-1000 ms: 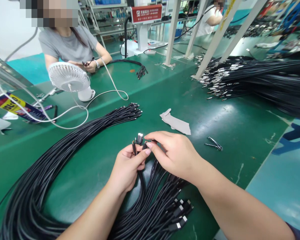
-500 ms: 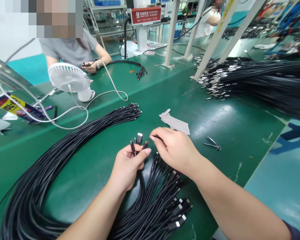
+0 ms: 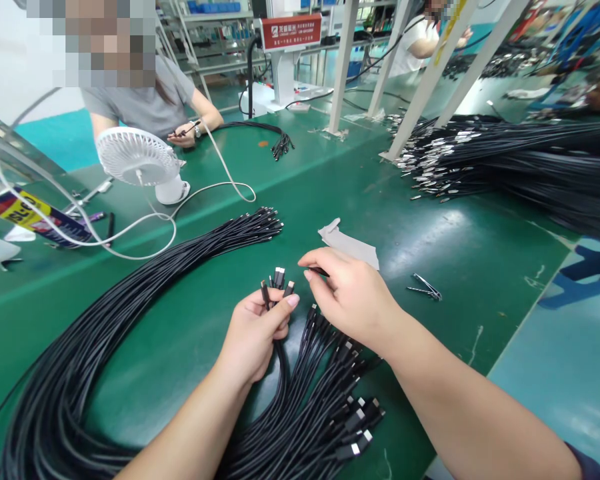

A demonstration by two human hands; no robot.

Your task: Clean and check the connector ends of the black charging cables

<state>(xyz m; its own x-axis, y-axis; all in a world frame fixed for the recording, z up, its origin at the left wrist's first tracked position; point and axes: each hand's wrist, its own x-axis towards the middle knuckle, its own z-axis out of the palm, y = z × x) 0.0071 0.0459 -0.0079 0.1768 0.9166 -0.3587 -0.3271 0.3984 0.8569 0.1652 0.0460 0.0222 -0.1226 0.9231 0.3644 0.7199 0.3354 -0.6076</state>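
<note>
My left hand [image 3: 257, 327] is closed around the ends of several black USB cables. Their connectors [image 3: 279, 277] stick up above its fingers, and one plug [image 3: 289, 288] leans against the thumb tip. Just to the right, my right hand [image 3: 347, 287] pinches a thin dark object [image 3: 319, 271] between thumb and fingers; most of it is hidden in the hand, so its kind is unclear. A small gap separates the two hands. Beneath them lies a large looped bundle of black cables [image 3: 125, 300], with many loose plugs [image 3: 355, 420] spread at the lower right.
A grey-white scrap [image 3: 353, 247] and a small V-shaped metal tool [image 3: 427, 288] lie on the green table [image 3: 460, 247]. More cables [image 3: 505, 153] are heaped behind a post [image 3: 415, 93]. At the left stand a white fan [image 3: 137, 157] and a can [image 3: 40, 217]; a co-worker [image 3: 145, 100] sits beyond.
My right hand has tilted slightly and its fingertips have parted a little, showing more of the thin dark object. The plug by my left thumb has shifted slightly left. The cable bundle is unmoved.
</note>
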